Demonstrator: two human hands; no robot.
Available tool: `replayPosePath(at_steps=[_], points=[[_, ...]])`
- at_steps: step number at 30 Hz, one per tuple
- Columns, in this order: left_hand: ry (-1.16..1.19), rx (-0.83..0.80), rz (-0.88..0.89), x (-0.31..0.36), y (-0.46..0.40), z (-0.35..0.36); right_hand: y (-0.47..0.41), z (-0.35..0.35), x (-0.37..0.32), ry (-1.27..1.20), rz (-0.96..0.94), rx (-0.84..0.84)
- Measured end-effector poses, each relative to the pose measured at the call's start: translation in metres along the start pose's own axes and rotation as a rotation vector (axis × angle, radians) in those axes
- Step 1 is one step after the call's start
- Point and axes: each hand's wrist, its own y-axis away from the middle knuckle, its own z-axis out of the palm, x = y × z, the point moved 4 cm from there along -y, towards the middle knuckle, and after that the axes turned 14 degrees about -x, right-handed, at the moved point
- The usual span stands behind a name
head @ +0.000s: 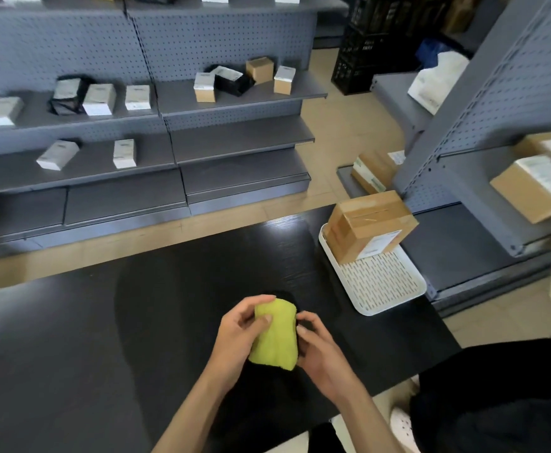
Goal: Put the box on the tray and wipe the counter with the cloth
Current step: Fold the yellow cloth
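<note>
**Both hands on the cloth, box already on the tray**

Nearest the camera, the left hand [240, 331] and the right hand [316, 346] together hold a folded yellow-green cloth [275, 335] just above the black counter [104, 322]. The left hand's fingers curl around the cloth's left side with the thumb laid across its front; the right hand's fingers close on its right edge. Whether the cloth's lower end touches the counter cannot be told.

Further back, at the counter's right edge, sits a white perforated tray [382, 282]. The taped cardboard box [365, 223] stands on the tray's far end, a white label on its near side.

Beyond the counter, grey pegboard shelves [235, 142] carry small scattered cartons, and a second shelf unit [496, 109] on the right holds larger brown boxes.
</note>
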Motion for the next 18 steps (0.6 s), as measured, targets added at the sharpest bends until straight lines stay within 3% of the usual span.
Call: replayPosePath(at_steps=[7,11,18], points=[[-0.054,-0.017,-0.052,0.004,-0.047,0.053,-0.012,-0.047,-0.028,-0.180,0.047,-0.120],[-0.085,0.053,-0.048,0.002,-0.079,0.078,-0.012,-0.095,-0.070,-0.201,0.023,-0.091],[-0.388,0.011,-0.126,-0.037,-0.136,0.125,-0.001,-0.200,-0.124,0.273,0.024,0.135]])
